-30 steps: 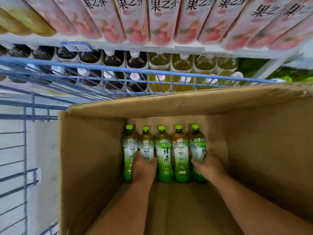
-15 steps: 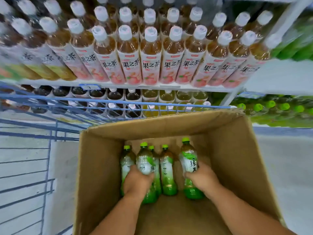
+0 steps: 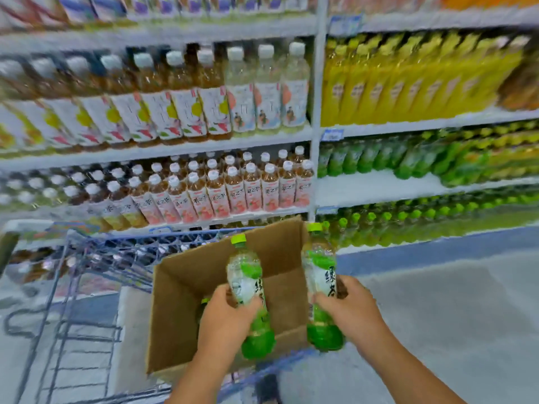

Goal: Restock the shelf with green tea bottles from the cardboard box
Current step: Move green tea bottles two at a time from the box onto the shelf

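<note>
From the cardboard box (image 3: pixel 186 290), I see open floor (image 3: pixel 437 301) to its right. Up and right of it, the shelf (image 3: pixel 379 189) shows a bare front strip before a back row of green bottles (image 3: pixel 364 157) (blurred). Left of it, the blue wire cart (image 3: pixel 96 258) blocks passage.

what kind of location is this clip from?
Most likely a supermarket or convenience-store drinks aisle. Tiered shelves carry rows of identical bottled teas, small price tags sit on the shelf edges, and an open cardboard box rests in a blue wire cart.
</note>
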A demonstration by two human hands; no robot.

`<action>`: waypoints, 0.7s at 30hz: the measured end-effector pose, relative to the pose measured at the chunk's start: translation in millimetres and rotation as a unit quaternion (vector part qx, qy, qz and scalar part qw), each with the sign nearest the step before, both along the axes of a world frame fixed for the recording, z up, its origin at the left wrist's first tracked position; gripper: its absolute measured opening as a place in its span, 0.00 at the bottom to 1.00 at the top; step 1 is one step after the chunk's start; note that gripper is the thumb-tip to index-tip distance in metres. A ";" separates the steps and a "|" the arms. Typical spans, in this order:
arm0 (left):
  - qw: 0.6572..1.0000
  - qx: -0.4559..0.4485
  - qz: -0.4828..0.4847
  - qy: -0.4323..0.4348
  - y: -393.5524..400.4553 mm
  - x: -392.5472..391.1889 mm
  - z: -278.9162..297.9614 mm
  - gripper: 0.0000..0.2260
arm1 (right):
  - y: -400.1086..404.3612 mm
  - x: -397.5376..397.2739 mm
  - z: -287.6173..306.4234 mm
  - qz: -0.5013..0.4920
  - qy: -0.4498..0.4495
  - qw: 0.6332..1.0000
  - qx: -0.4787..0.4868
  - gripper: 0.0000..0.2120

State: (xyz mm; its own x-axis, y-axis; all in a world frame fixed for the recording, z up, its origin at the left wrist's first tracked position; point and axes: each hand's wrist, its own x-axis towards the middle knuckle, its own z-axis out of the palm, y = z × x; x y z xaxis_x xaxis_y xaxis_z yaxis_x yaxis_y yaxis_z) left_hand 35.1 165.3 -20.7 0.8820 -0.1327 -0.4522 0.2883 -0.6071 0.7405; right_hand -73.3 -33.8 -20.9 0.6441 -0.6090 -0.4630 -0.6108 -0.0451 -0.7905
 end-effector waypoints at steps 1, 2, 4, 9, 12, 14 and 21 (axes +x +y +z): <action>1.000 -0.004 -0.015 -0.017 -5.9 -10.5 15.3 0.18 | -3.6 -16.0 15.8 -0.011 -0.014 1.000 -0.005 0.16; 0.999 -0.008 -0.026 -0.031 -12.1 -21.2 29.4 0.18 | -6.4 -30.6 31.7 -0.022 -0.025 0.999 -0.012 0.17; 0.998 -0.026 -0.043 -0.049 -26.0 -41.1 54.8 0.19 | -12.5 -58.2 57.5 -0.036 -0.044 0.998 -0.024 0.22; 0.989 -0.087 -0.095 -0.078 -61.8 -74.3 109.7 0.26 | -34.1 -107.0 100.5 -0.088 -0.092 0.990 -0.060 0.44; 0.984 -0.109 -0.120 -0.080 -82.0 -79.4 134.8 0.28 | -43.9 -119.5 131.4 -0.103 -0.102 0.986 -0.076 0.37; 0.980 -0.124 -0.137 -0.077 -97.7 -76.2 147.0 0.26 | -56.7 -122.1 143.7 -0.114 -0.104 0.984 -0.085 0.25; 0.972 -0.158 -0.161 -0.064 -168.0 -37.5 166.6 0.28 | -118.6 -95.4 163.2 -0.153 -0.079 0.981 -0.087 0.25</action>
State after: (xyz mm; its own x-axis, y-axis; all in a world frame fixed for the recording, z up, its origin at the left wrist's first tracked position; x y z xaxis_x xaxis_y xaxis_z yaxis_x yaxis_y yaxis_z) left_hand -2.4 -2.7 145.8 0.8180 -0.5255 -0.2340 0.0145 -0.3879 0.9216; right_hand -168.7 -152.4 142.3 0.4740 -0.8459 -0.2446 -0.4879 -0.0210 -0.8726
